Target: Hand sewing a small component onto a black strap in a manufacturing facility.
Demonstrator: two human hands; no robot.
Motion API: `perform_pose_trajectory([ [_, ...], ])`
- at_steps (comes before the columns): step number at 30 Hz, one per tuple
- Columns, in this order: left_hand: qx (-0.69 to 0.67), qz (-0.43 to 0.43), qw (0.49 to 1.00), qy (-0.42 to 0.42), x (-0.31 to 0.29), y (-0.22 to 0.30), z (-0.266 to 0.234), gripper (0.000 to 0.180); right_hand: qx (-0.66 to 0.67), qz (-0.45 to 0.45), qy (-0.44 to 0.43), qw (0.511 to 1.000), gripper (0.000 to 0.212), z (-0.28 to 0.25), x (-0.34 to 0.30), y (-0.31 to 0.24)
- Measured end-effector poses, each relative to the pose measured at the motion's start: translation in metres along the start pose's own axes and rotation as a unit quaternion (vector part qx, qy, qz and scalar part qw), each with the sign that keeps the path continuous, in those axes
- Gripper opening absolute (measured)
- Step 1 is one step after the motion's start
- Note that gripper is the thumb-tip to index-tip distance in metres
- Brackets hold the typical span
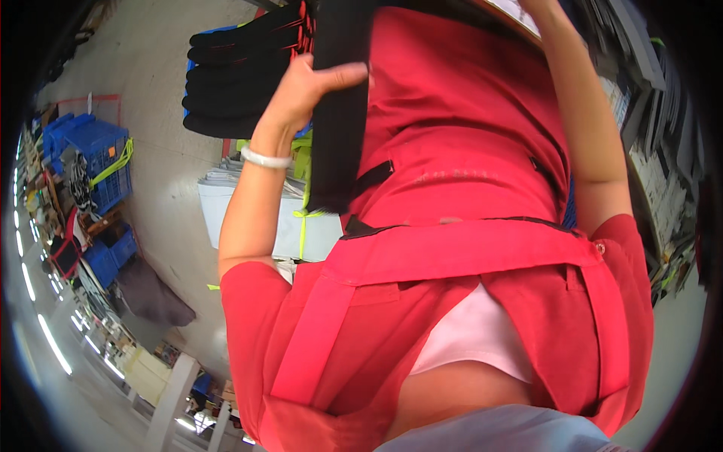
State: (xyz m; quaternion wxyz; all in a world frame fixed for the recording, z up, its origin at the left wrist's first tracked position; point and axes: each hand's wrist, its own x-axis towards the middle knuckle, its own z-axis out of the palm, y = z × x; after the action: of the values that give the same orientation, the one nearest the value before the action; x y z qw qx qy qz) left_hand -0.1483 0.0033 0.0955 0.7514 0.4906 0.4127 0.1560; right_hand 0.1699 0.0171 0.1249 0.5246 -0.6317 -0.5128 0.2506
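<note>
My left hand (305,87), with a white bracelet (265,157) at the wrist, grips a long black fabric piece (337,151). The thumb lies across its front; the other fingers are mostly hidden behind it. This piece stretches from the top edge down beside my red apron (459,98). To its left, a stack of folded black fabric pieces (233,83) with red edges rests on something blue. My right hand (536,6) is almost wholly cut off by the top edge, close to a white sheet-like surface (515,13); its fingers are hidden.
Below the black stack are bundled pale sheets (252,218) tied with yellow-green strap. Blue crates (98,154) and a dark cloth (154,290) stand across the grey floor at left. Stacked grey sheets (640,53) rise close to my right arm.
</note>
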Motion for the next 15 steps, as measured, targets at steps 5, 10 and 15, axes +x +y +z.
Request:
perform_pose_trajectory([
  [5, -0.19, 0.067, 0.976, 0.084, 0.026, 0.029, -0.012, 0.019, 0.094, 0.146, -0.352, 0.92, 0.033, 0.074, -0.119, -0.03],
  [10, -0.286, 0.179, 0.935, 0.105, 0.046, -0.005, -0.032, 0.021, 0.148, 0.277, -0.418, 0.852, 0.03, 0.093, -0.138, -0.024],
  [15, -0.224, 0.094, 0.967, 0.081, 0.028, -0.033, -0.003, 0.022, 0.107, 0.267, -0.362, 0.887, 0.033, 0.091, -0.145, -0.013],
])
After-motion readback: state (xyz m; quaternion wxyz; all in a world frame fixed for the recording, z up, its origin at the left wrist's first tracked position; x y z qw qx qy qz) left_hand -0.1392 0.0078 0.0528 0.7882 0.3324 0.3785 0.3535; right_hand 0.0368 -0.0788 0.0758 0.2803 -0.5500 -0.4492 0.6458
